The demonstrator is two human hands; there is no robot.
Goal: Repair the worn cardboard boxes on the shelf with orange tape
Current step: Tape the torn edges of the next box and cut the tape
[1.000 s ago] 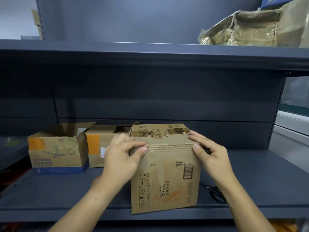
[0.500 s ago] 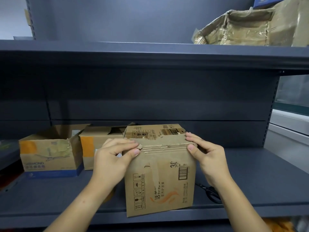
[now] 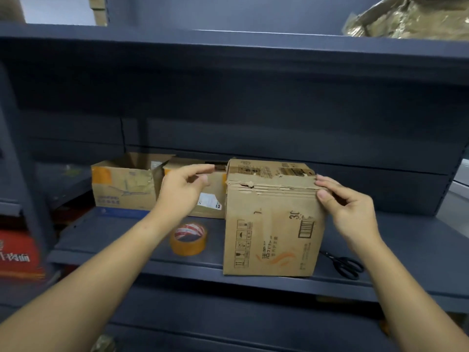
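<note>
The worn box (image 3: 272, 224) stands at the front of the shelf (image 3: 406, 252), its top front edge torn and frayed. The right hand (image 3: 347, 209) pinches the box's upper right corner; the left hand (image 3: 181, 191) hangs loosely open and empty beside the box, above the orange tape roll (image 3: 189, 238). The likely next step is fetching the tape — best done while the right hand keeps the flap flat, so the strip lands squarely over the tear. Scissors (image 3: 345, 266) lie just right of the box.
</note>
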